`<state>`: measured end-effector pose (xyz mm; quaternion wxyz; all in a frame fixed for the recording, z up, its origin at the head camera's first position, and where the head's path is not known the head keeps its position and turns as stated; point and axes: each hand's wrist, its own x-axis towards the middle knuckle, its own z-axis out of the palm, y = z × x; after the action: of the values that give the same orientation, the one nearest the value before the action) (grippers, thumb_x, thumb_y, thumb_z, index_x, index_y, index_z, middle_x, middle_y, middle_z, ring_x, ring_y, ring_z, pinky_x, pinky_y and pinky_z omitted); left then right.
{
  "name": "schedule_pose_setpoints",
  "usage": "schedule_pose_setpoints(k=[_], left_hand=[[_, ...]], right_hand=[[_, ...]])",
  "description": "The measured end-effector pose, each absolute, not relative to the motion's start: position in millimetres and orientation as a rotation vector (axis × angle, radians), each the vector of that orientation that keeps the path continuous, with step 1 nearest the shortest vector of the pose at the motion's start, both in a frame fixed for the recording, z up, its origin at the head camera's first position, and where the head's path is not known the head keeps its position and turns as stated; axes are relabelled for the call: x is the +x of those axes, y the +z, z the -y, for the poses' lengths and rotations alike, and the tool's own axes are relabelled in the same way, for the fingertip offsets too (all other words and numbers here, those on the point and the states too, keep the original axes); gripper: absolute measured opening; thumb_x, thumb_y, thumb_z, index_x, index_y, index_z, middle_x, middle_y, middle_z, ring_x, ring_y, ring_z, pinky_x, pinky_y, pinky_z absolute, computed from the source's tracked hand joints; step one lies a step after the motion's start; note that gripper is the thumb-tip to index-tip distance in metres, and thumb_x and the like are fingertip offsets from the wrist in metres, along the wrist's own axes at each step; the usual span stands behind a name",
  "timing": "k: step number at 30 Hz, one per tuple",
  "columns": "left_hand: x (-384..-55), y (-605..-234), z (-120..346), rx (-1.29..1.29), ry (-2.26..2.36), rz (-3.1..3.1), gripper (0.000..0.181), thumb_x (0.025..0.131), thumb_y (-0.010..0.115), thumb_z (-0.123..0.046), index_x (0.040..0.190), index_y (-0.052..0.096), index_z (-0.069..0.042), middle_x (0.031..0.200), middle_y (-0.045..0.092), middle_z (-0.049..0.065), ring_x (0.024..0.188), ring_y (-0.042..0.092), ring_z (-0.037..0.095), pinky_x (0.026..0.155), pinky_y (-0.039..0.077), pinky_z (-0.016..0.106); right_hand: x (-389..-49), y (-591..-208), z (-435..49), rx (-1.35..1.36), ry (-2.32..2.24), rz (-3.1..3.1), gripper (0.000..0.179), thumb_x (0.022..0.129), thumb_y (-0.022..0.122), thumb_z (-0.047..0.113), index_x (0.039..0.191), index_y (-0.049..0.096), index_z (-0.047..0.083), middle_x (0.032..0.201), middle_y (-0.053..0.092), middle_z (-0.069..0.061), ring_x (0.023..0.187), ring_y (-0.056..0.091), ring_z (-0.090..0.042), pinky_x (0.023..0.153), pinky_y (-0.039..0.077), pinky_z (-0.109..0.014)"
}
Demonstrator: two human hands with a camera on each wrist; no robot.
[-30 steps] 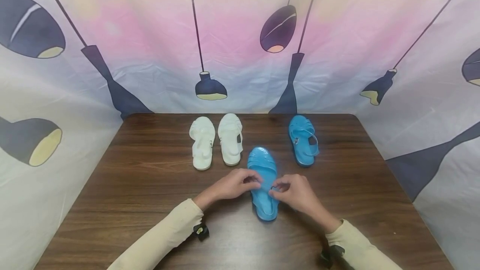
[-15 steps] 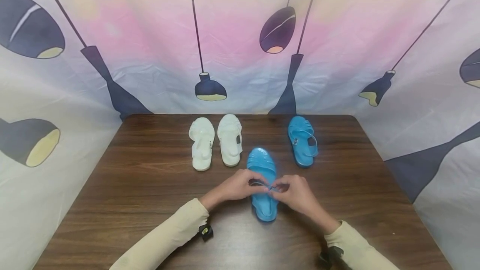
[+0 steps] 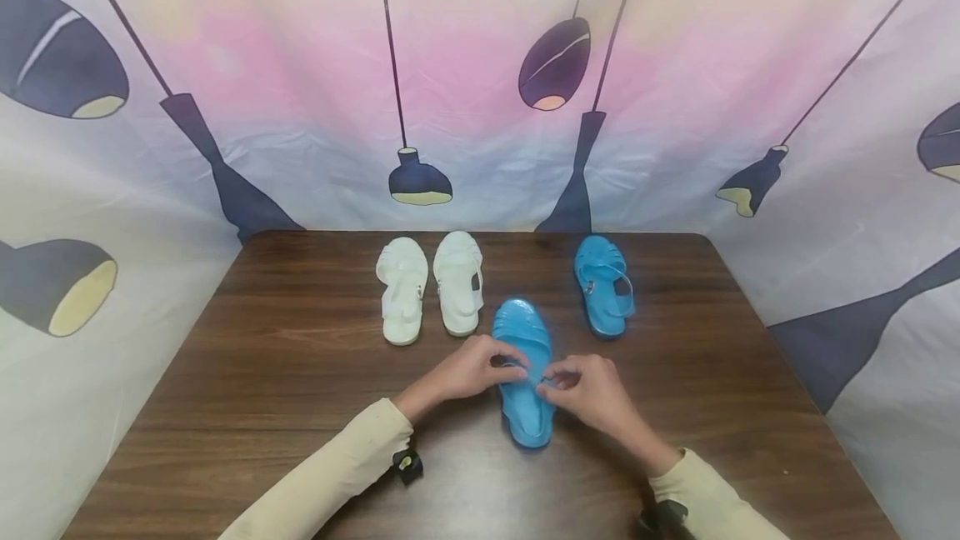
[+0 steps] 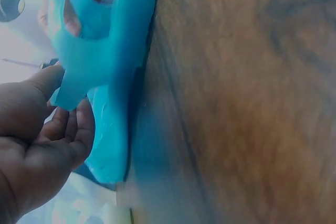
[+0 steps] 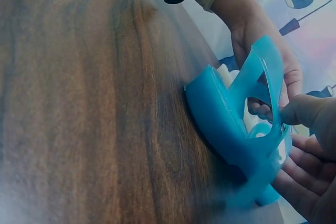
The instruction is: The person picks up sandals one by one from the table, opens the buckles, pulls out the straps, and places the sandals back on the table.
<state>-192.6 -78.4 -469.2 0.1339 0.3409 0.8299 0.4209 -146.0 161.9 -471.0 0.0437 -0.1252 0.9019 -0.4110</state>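
Note:
A blue jelly sandal [image 3: 521, 323] lies on the table with its toe pointing away. From its left side my left hand [image 3: 478, 368] reaches in, thumb and index finger pinching the blue strap [image 4: 71, 90] near its end in the left wrist view. Opposite, my right hand [image 3: 592, 392] grips the strap's other side, where a small dark buckle part shows by the fingertips. The right wrist view shows the right thumb [image 5: 302, 111] pressed on the side of the strap. A narrow gap separates the two hands over the insole.
A second blue sandal [image 3: 603, 298] stands at the back right, its strap looped out to one side. Two white sandals [image 3: 402, 307] sit side by side at the back left of the wooden table [image 3: 300, 340]. A printed cloth [image 3: 480, 107] hangs behind.
My left hand came right until its fingertips met the right hand's, then drew back slightly left. The right hand has stayed almost in place, and the sandal has not shifted.

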Motion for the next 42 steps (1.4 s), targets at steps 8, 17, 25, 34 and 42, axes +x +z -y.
schedule_pose_setpoints(k=[8, 17, 25, 34, 42], left_hand=[[-194.1, -467.6, 82.6, 0.939, 1.236, -2.407, 0.020, 0.101, 0.067, -0.024, 0.114, 0.076, -0.013, 0.105, 0.074, -0.008, 0.089, 0.064, 0.003, 0.079, 0.054, 0.024], [-195.3, -464.5, 71.0, 1.010, 1.235, -2.385, 0.030, 0.099, 0.069, -0.031, 0.123, 0.072, -0.012, 0.116, 0.073, -0.005, 0.102, 0.065, 0.002, 0.089, 0.054, 0.023], [-198.1, -466.0, 62.0, 1.134, 1.134, -2.380, 0.017, 0.097, 0.073, -0.024, 0.110, 0.079, -0.016, 0.106, 0.076, -0.010, 0.099, 0.066, -0.003, 0.085, 0.053, 0.018], [-197.7, -466.5, 71.4, 1.079, 1.156, -2.425, 0.018, 0.096, 0.074, -0.026, 0.109, 0.079, -0.015, 0.106, 0.077, -0.009, 0.097, 0.067, -0.001, 0.083, 0.054, 0.020], [-196.3, -463.4, 84.0, 1.070, 1.151, -2.467, 0.021, 0.097, 0.072, -0.026, 0.112, 0.078, -0.012, 0.107, 0.077, -0.004, 0.097, 0.068, 0.002, 0.085, 0.054, 0.021]], right_hand=[[-144.3, -470.5, -163.9, -0.353, -1.261, -2.756, 0.018, 0.081, 0.088, 0.022, 0.096, 0.080, 0.015, 0.082, 0.070, 0.008, 0.075, 0.066, -0.007, 0.066, 0.058, -0.022], [-144.8, -469.9, -160.3, -0.408, -1.272, -2.755, 0.019, 0.082, 0.087, 0.020, 0.098, 0.080, 0.014, 0.081, 0.070, 0.009, 0.074, 0.066, -0.007, 0.065, 0.057, -0.022], [-143.1, -468.7, -160.1, -0.397, -1.274, -2.751, 0.018, 0.082, 0.087, 0.020, 0.098, 0.080, 0.015, 0.081, 0.070, 0.010, 0.074, 0.066, -0.006, 0.066, 0.057, -0.021], [-141.5, -470.1, -161.6, -0.370, -1.302, -2.758, 0.018, 0.081, 0.088, 0.020, 0.097, 0.080, 0.016, 0.083, 0.072, 0.008, 0.075, 0.068, -0.005, 0.067, 0.058, -0.022], [-141.6, -471.6, -161.4, -0.375, -1.341, -2.751, 0.018, 0.081, 0.088, 0.021, 0.095, 0.080, 0.014, 0.083, 0.073, 0.006, 0.074, 0.069, -0.006, 0.064, 0.058, -0.023]])
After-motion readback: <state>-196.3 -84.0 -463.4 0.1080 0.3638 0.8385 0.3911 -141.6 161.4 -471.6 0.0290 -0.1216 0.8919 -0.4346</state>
